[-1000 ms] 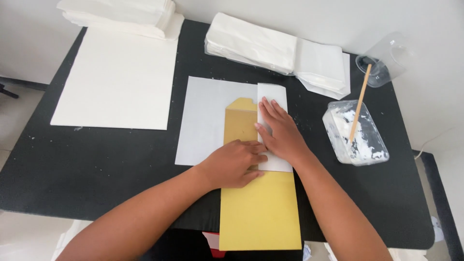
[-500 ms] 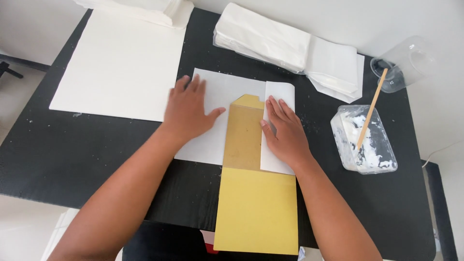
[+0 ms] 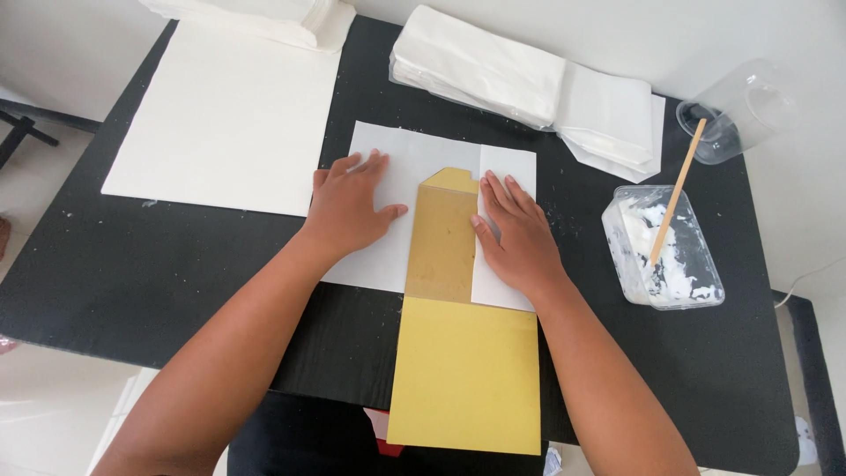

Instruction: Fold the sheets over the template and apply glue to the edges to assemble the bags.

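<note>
Left hand (image 3: pixel 348 211) stays flat on white sheet (image 3: pixel 388 159).

- The bench (image 3: pixel 132 282) is matt black and faintly grained, flecked with white specks.
- The yellow sheet (image 3: pixel 467 379) is smooth matt paper.
- The white sheet (image 3: pixel 388 256) under both palms is thin, plain paper.
- The tub (image 3: pixel 705 282) is clear glossy plastic, smeared with white paste.
- The stick (image 3: pixel 677 192) is bare pale wood.
- The cup (image 3: pixel 749 106) is clear, shiny plastic.
</note>
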